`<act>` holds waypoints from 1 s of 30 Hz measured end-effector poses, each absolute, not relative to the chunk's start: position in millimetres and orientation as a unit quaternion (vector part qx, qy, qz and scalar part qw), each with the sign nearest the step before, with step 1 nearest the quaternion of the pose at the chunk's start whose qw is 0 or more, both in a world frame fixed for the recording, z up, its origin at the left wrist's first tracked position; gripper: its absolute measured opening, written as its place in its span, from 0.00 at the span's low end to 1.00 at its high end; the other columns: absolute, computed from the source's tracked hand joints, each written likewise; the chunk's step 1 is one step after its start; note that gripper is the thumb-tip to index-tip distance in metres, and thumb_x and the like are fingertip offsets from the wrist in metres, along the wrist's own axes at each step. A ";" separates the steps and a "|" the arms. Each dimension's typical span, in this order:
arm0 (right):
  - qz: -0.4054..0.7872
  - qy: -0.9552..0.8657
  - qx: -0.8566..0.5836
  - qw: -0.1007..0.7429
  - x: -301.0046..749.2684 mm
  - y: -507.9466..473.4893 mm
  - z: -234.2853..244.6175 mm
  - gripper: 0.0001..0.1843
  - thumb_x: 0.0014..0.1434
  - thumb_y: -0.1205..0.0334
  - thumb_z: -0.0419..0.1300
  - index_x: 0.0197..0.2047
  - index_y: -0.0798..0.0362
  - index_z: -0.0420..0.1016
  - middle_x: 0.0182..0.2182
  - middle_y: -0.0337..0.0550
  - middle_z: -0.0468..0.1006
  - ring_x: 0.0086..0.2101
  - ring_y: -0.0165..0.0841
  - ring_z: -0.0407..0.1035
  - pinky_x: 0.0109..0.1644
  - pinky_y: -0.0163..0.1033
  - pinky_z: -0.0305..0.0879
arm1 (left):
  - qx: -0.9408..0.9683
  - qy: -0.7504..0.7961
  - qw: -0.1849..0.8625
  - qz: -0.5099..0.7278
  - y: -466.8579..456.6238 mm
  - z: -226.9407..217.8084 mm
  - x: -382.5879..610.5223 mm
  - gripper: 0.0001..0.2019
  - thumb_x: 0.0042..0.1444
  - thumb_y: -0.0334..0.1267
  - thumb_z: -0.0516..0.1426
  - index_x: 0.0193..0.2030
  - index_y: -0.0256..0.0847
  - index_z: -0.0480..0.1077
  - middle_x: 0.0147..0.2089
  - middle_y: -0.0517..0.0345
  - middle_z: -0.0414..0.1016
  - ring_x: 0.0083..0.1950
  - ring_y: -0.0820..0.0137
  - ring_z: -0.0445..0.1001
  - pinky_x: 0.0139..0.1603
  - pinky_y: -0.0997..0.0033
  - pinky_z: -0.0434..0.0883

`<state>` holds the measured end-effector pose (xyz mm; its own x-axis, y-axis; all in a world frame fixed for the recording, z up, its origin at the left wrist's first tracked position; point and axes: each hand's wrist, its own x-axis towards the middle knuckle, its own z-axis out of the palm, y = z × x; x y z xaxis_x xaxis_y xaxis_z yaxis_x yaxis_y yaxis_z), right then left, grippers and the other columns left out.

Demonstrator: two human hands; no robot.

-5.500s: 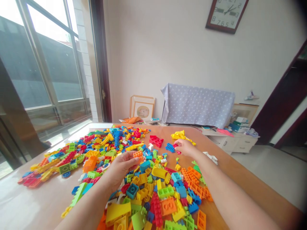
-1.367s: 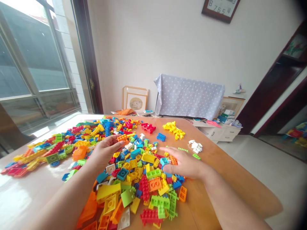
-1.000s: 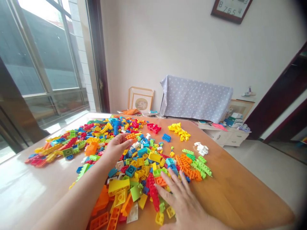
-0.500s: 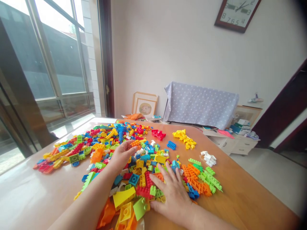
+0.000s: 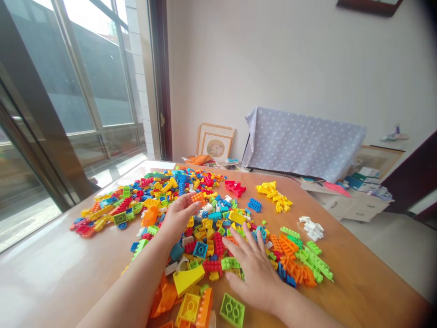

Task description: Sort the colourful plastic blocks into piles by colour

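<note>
A large heap of mixed toy building bricks (image 5: 213, 214) spreads over the wooden table. My left hand (image 5: 180, 216) is over the middle of the heap, its thumb and fingers closed round an orange brick (image 5: 198, 197). My right hand (image 5: 254, 269) hovers over or rests on the near right part of the heap, fingers spread, with nothing visibly gripped. By its fingertips are a red brick (image 5: 219, 245) and a light green brick (image 5: 230, 263). A green brick (image 5: 232, 310) lies underside up near the front, below my right thumb.
Sorted groups lie to the right: yellow bricks (image 5: 275, 196), a blue brick (image 5: 254, 205), red bricks (image 5: 235, 188), white bricks (image 5: 312, 228), light green bricks (image 5: 316, 259) and orange bricks (image 5: 298, 269). Behind the table stand a cloth-covered object (image 5: 303, 143) and a low cabinet (image 5: 355, 207).
The view has shifted, so the scene sits further right. A green brick near the front has come away from the heap and lies underside up. My left hand keeps the orange brick.
</note>
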<state>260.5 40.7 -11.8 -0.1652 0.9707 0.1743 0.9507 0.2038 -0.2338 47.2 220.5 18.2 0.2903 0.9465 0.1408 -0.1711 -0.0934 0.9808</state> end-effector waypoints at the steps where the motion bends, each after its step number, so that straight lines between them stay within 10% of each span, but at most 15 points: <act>1: 0.020 -0.768 -0.621 0.157 261.9 36.7 -11.6 0.40 0.61 0.51 0.60 0.75 0.33 0.54 0.75 0.35 0.47 0.73 0.56 0.32 0.71 0.75 0.23 | 0.558 0.349 0.577 0.483 220.9 18.3 47.2 0.33 0.52 0.51 0.68 0.61 0.37 0.70 0.48 0.51 0.79 0.49 0.63 0.77 0.51 0.63 0.73; 8: -0.145 -0.860 -0.409 0.267 227.1 22.7 -23.8 0.36 0.62 0.33 0.58 0.68 0.38 0.66 0.70 0.44 0.62 0.71 0.57 0.48 0.69 0.76 0.43 | 0.553 0.354 0.563 0.502 222.9 19.3 44.8 0.31 0.52 0.50 0.68 0.60 0.40 0.72 0.47 0.53 0.79 0.48 0.63 0.77 0.49 0.63 0.74; 14: -0.262 -0.844 -0.330 0.332 174.5 29.3 -53.5 0.28 0.61 0.39 0.64 0.63 0.28 0.69 0.63 0.36 0.73 0.68 0.49 0.56 0.71 0.73 0.42 | 0.548 0.359 0.550 0.517 228.0 17.8 36.8 0.31 0.53 0.51 0.68 0.62 0.41 0.71 0.47 0.52 0.79 0.48 0.64 0.77 0.48 0.64 0.75; 20: -0.251 -0.838 -0.349 0.334 166.6 44.1 -55.2 0.22 0.60 0.36 0.63 0.53 0.34 0.77 0.65 0.38 0.71 0.69 0.56 0.53 0.70 0.77 0.38 | 0.551 0.380 0.521 0.530 234.6 8.1 35.8 0.30 0.53 0.51 0.67 0.60 0.41 0.72 0.42 0.55 0.78 0.44 0.66 0.77 0.46 0.66 0.73; 30: -0.143 -0.875 -0.399 0.234 179.7 60.7 -42.0 0.32 0.63 0.37 0.57 0.67 0.38 0.67 0.74 0.45 0.53 0.72 0.58 0.42 0.71 0.72 0.21 | 0.523 0.368 0.517 0.569 241.6 6.4 34.2 0.30 0.52 0.51 0.68 0.59 0.41 0.71 0.45 0.54 0.79 0.44 0.67 0.77 0.46 0.67 0.73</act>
<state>179.7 60.7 -42.0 -0.5722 0.6317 0.5230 0.7651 0.6408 0.0631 34.2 241.6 6.4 0.0821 0.9732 0.2149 -0.2040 -0.1946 0.9594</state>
